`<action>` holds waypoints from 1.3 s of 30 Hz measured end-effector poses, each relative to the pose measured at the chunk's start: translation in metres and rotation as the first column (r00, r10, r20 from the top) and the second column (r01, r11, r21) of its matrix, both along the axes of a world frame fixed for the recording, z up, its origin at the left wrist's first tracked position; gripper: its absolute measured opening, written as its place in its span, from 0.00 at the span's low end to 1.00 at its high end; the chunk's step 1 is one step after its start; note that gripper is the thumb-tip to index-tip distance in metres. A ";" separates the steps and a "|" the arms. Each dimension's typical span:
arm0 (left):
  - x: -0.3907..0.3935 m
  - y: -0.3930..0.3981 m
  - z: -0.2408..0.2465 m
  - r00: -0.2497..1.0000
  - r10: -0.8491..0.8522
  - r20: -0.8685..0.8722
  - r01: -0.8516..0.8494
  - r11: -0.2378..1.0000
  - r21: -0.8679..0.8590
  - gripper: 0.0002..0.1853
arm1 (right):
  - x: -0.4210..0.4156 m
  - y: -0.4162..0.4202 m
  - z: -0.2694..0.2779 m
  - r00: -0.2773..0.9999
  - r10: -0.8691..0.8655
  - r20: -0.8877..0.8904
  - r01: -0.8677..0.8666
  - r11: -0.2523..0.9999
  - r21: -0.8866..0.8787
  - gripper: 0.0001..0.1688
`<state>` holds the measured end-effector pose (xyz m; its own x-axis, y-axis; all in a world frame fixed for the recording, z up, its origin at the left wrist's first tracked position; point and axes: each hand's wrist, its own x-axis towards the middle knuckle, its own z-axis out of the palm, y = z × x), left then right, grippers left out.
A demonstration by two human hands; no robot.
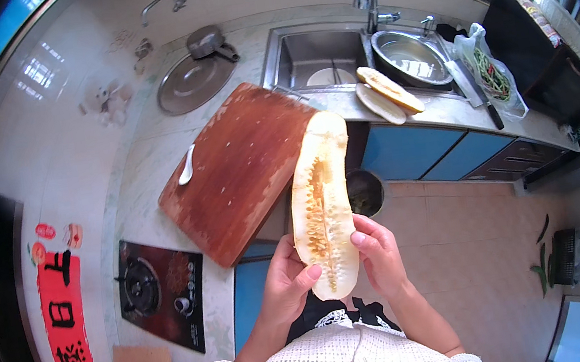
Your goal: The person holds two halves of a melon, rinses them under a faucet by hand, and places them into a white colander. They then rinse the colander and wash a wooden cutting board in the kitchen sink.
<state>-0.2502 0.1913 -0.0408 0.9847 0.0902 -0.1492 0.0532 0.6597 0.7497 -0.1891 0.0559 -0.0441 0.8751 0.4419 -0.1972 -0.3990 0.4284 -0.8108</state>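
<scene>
My left hand (288,285) and my right hand (378,249) both grip the lower end of a long halved gourd (322,198), one on each side. Its cut face is turned up, with seeds and yellow-orange pulp down the middle. The gourd's far end overlaps the right corner of a thick reddish-brown wooden cutting board (244,165). A white spoon (187,165) lies on the board's left part. More gourd pieces (390,89) rest on the counter edge in front of the sink, one showing its seeded inside.
Behind the board are a steel sink (323,58), a round metal lid (195,83) and a small pan (205,41). A metal basin (411,58), a cleaver (470,86) and a plastic bag of green beans (493,74) stand right. A gas stove (162,294) is left; a bin (365,193) is below.
</scene>
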 end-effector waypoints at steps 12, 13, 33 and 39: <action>0.172 -0.021 -0.004 0.987 -0.163 0.003 0.162 0.986 0.029 0.30 | 0.152 -0.038 -0.009 0.997 -0.001 0.078 0.000 1.000 0.006 0.27; 0.184 -0.024 -0.005 0.987 -0.161 -0.004 0.161 0.987 0.029 0.30 | 0.162 -0.041 -0.008 0.999 -0.009 0.051 0.009 1.000 0.018 0.27; 0.379 -0.174 -0.016 0.891 0.453 0.031 -0.452 0.880 0.143 0.30 | 0.382 -0.146 -0.011 0.895 0.328 -0.303 -0.278 0.940 0.198 0.23; 0.418 -0.202 -0.027 0.876 0.479 0.059 -0.480 0.851 0.211 0.35 | 0.417 -0.166 -0.036 0.910 0.310 -0.275 -0.283 0.950 0.133 0.19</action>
<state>0.1675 -0.0108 -0.0682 0.8112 0.5807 -0.0682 -0.2321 0.4269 0.8740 0.2280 -0.1100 -0.0802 0.6117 0.6993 -0.3698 -0.7297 0.3183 -0.6052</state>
